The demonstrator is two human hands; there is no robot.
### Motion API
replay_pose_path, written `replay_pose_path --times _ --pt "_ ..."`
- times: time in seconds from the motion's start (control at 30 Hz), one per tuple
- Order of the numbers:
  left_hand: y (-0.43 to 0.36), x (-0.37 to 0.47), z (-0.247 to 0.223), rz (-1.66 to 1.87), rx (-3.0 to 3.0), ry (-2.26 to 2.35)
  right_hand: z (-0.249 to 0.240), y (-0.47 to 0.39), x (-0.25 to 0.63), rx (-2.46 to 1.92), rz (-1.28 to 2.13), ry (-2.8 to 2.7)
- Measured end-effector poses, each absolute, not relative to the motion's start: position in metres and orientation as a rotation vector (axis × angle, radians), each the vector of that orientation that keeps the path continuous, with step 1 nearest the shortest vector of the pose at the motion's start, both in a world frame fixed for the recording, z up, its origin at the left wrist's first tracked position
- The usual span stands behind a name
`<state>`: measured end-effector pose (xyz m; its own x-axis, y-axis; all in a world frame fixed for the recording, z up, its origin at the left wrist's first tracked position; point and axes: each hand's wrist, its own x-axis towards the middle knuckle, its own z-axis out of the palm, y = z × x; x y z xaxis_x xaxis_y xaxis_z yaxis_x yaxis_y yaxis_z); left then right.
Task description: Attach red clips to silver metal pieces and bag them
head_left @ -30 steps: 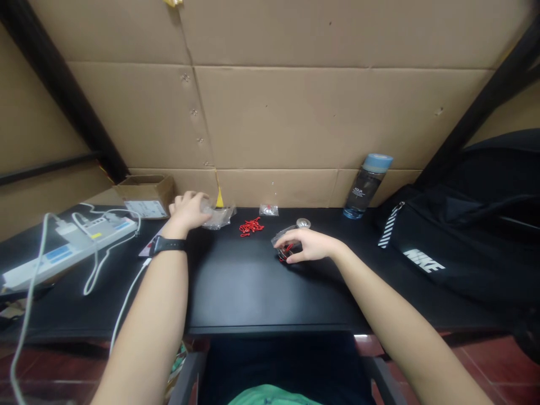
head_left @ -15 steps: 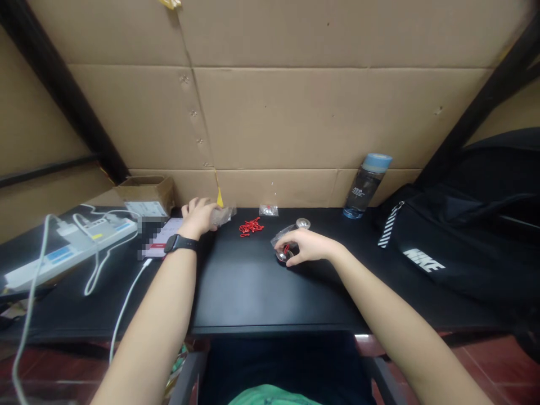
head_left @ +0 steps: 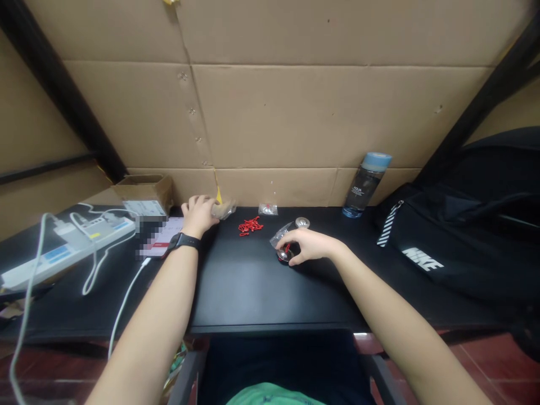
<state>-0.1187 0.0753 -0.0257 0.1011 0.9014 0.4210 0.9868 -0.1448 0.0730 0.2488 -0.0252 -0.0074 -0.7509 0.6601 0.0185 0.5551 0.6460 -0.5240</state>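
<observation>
- Cupping the shiny round piece on the worktop, our right hand wants a light touch; we cannot tell whether it grips.
- Our left hand touches the clear bag, grip unclear.
- Red cords lie between, best undisturbed.

Near the middle of the frame there are one left hand and one right hand, which makes two. Three clear plastic bags are there too, and at least two shiny round things. The red strings are too tangled to count. On the left side are one watch, one phone, one power strip and one brown box. On the right side are one bottle and one big black bag.
</observation>
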Motion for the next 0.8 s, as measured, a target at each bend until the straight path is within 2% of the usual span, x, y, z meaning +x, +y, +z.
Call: replay_pose_path --times 0.2,0.47,0.63,0.8 --pt "0.064 -0.105 -0.004 -0.633 -2.211 -1.777 -0.008 -0.024 0.248 -0.973 0.74 -2.677" --pt "0.035 -0.054 0.017 -1.125 -2.555 -1.398 0.001 -0.026 0.252 -0.816 0.714 -2.589" --pt "0.022 -0.015 0.001 -1.145 -3.132 -1.115 0.017 -0.028 0.269 -0.842 0.728 -2.349" --pt "0.019 0.015 -0.031 -1.012 -3.322 -1.128 0.012 -0.023 0.275 -0.867 1.091 -2.171"
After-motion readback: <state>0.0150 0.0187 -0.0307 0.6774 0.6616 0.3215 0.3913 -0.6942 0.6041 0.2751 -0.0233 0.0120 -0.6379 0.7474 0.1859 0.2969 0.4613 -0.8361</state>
